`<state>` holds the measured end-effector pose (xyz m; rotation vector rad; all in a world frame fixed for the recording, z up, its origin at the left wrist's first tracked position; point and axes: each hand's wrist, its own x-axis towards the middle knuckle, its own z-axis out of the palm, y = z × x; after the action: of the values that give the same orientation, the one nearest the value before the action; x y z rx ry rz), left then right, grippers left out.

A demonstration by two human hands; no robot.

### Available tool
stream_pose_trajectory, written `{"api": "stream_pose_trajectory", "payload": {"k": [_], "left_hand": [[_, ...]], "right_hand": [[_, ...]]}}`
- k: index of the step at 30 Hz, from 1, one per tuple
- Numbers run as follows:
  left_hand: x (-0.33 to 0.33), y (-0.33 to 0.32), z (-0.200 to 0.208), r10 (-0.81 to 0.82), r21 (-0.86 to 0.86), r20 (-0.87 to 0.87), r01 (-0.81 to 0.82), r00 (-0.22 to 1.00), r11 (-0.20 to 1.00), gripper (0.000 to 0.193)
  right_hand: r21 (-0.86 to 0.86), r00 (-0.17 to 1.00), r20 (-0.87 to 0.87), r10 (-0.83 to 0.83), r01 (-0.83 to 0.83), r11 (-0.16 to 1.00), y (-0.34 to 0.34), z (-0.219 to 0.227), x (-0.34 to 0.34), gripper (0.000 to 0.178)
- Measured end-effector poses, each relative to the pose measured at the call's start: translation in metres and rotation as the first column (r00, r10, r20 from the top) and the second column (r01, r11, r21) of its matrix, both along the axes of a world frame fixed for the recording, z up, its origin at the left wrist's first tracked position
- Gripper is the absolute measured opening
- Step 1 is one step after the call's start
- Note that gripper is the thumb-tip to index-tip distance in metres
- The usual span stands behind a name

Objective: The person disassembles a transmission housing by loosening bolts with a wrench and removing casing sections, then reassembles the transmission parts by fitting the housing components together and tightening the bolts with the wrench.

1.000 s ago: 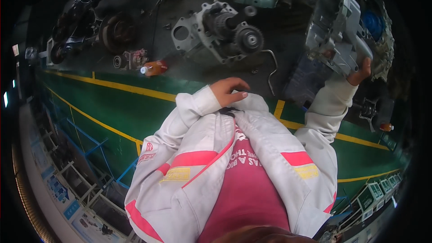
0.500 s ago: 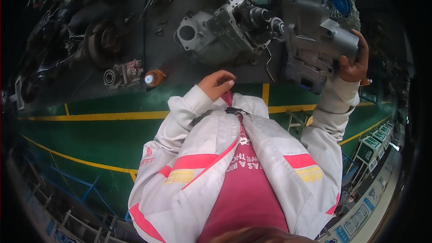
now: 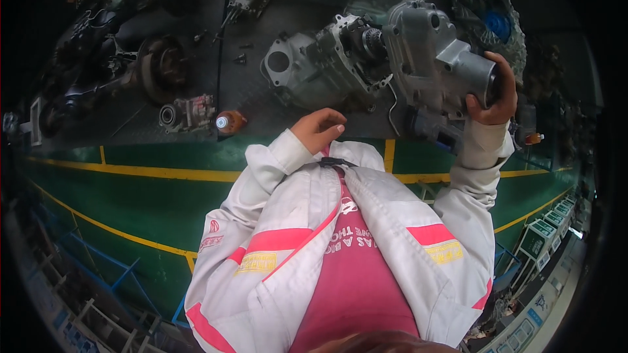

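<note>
My right hand (image 3: 498, 95) grips the round end of a grey cast-metal gearbox housing (image 3: 425, 55), thumb on the near side and fingers over the far side. That housing is up against the right side of a gearbox case (image 3: 301, 72) with a round flanged opening. Between the two, part of a gear shaft (image 3: 373, 44) shows; the rest is hidden behind the housing. In front of the case, close to my jacket, my left hand (image 3: 317, 129) hangs with thumb and fingers loosely bent apart, holding nothing.
An orange-brown bottle (image 3: 232, 121) stands at the bench's front edge beside a small metal unit (image 3: 186, 114). A bent metal rod (image 3: 393, 108) lies before the gearbox. Farther right is a casing with a blue part (image 3: 497, 25). A hub assembly (image 3: 160, 68) lies left.
My right hand has moved the housing left onto the gear shaft end, covering the gears that showed before. My left hand stays near the jacket. The view has shifted slightly.
</note>
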<state>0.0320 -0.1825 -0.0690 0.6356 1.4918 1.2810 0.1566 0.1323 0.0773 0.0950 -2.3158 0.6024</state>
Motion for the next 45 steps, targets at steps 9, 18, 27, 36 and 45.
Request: {"api": "stream_pose_trajectory", "payload": {"k": [9,18,27,36,45], "left_hand": [[0.006,0.045,0.016,0.048,0.058,-0.035,-0.046,0.998,0.997,0.028],[0.006,0.055,0.004,0.181,0.061,-0.058,-0.177,0.982,0.982,0.024],[0.003,0.046,0.002,0.243,0.102,0.033,-0.245,0.970,0.964,0.022],[-0.004,0.051,-0.006,0.193,0.080,-0.005,-0.192,0.981,0.978,0.022],[-0.005,0.061,0.000,0.143,0.077,-0.041,-0.139,0.989,0.987,0.024]], "right_hand": [[-0.025,0.999,-0.010,0.035,-0.035,0.999,0.025,-0.016,-0.039,0.067],[-0.134,0.987,-0.012,0.157,-0.157,0.978,0.059,-0.017,-0.056,0.058],[-0.891,0.952,-0.094,0.291,-0.211,0.402,0.217,-0.092,-0.042,0.056],[-0.966,0.955,-0.235,0.178,-0.249,0.061,0.202,-0.099,-0.035,0.054],[-0.899,0.933,-0.352,0.073,-0.315,-0.306,0.091,-0.077,-0.020,0.052]]}}
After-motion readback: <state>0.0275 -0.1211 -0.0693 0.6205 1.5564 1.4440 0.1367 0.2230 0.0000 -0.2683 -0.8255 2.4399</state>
